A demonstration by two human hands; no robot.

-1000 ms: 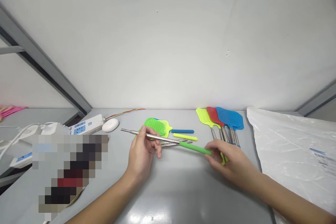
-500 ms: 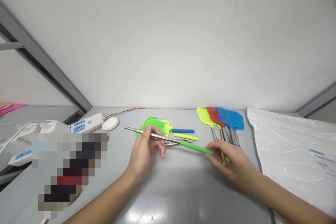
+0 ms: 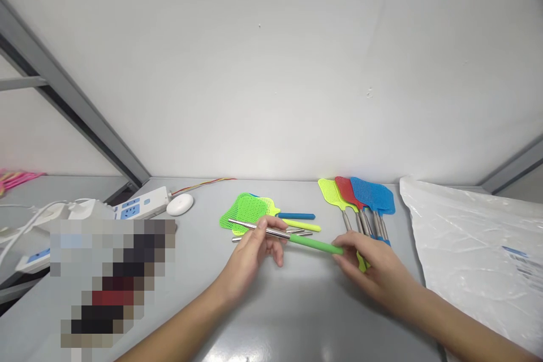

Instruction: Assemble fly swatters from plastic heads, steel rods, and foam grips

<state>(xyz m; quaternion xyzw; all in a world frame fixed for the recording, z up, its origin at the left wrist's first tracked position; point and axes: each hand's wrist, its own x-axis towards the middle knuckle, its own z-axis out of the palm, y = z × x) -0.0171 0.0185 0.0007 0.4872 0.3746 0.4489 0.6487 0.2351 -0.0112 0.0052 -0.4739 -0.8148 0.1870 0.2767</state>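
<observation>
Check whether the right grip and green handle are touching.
Touching. The head view shows the right grip pinching the green handle at one end, with no gap visible.

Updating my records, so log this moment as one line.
left hand: holds metal rod | right hand: holds its green handle | nearby: fly swatters, white plastic bag

Workshop-type bench bay, likely small-goods assembly. Indicators: plain grey surface [image 3: 305, 305] backed by bare pale wall panel [image 3: 271, 90]; grey metal frame strut [image 3: 85, 112] at left; power strip [image 3: 153, 201]; repeated fly swatters [image 3: 373, 197] grouped at right; loose swatter heads [image 3: 244, 210], metal rod with green grip [image 3: 316, 244]; white plastic sheeting [image 3: 466, 243], printed.
</observation>
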